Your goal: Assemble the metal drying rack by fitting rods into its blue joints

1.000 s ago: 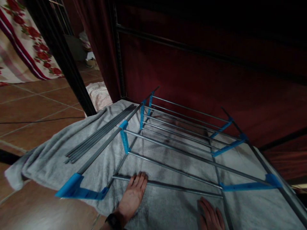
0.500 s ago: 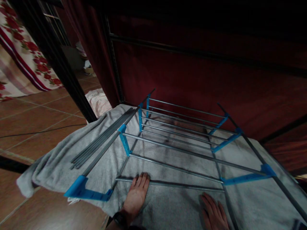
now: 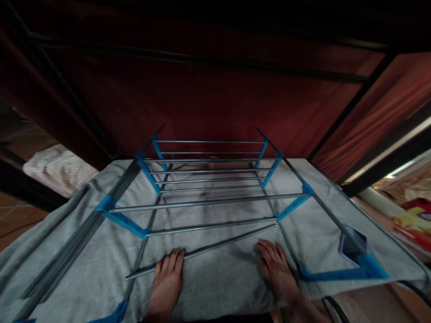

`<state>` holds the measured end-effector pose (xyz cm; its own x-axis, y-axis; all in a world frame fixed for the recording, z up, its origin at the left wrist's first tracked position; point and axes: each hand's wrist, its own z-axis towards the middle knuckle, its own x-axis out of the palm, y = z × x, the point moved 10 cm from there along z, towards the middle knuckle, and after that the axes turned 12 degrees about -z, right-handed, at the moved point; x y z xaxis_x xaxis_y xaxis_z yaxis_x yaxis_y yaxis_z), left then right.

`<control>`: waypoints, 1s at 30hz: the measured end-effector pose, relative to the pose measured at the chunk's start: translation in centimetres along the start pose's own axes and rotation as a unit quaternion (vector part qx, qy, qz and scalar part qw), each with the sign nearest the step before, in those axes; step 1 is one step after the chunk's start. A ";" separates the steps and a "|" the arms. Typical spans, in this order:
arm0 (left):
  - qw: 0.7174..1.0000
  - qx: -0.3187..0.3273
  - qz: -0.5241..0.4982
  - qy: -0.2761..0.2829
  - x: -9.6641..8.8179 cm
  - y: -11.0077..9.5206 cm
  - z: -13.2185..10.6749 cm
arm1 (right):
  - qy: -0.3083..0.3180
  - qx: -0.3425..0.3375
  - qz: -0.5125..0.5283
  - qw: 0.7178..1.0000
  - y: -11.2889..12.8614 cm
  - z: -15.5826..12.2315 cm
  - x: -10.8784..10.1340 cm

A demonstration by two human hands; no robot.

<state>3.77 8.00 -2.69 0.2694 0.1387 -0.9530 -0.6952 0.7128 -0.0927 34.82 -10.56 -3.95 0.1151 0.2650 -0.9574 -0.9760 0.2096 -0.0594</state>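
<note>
In the head view my left hand (image 3: 167, 280) lies over a loose grey metal tube (image 3: 222, 243), its fingers curled on the tube and its thumb hidden. The tube slants across the rack frame, its right end farther from me. My right hand (image 3: 275, 269) rests on the grey blanket with fingers apart and holds nothing, just short of the tube's right end. Before both hands lies a partly built rack of metal tubes joined by blue plastic brackets (image 3: 125, 223). One crossbar (image 3: 208, 228) runs just beyond the loose tube.
Several loose tubes (image 3: 72, 251) lie along the left side of the grey blanket (image 3: 215, 291). A phone (image 3: 352, 244) lies at the right, partly under a side tube. Dark red curtains (image 3: 215, 107) hang behind, with black bed-frame bars (image 3: 188, 59) across them.
The view has turned to the right. The loose tube has swung from nearly parallel with the crossbars to a slant, its right end now farther away. Both hands stay near it.
</note>
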 end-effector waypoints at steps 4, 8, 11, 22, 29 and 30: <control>1.000 0.022 -0.009 -0.012 -1.1 -0.5 0.5 | 0.024 0.002 0.019 1.000 0.2 0.1 -0.4; 0.999 0.031 -0.024 -0.012 -1.7 -0.9 0.8 | 0.033 0.014 0.030 0.999 0.1 0.1 -0.8; 0.999 0.036 -0.033 -0.016 -1.8 -0.9 0.8 | 0.036 0.015 0.038 0.999 0.0 0.1 -0.9; 0.998 0.034 -0.054 0.002 -0.7 -0.2 0.8 | 0.026 0.017 0.064 0.997 -0.3 -0.1 -0.7; 0.997 0.062 -0.036 -0.021 -1.7 -0.9 1.1 | 0.029 0.035 0.082 0.996 -0.4 0.1 -1.1; 0.997 0.065 -0.035 -0.022 -1.7 -0.9 1.1 | 0.028 0.039 0.085 0.995 -0.5 0.2 -1.2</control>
<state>4.68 7.87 -0.66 0.3446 0.1127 -0.9319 -0.5827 0.8040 -0.1183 35.18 -10.80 -2.73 -0.0623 0.2494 -0.9664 -0.9631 0.2389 0.1238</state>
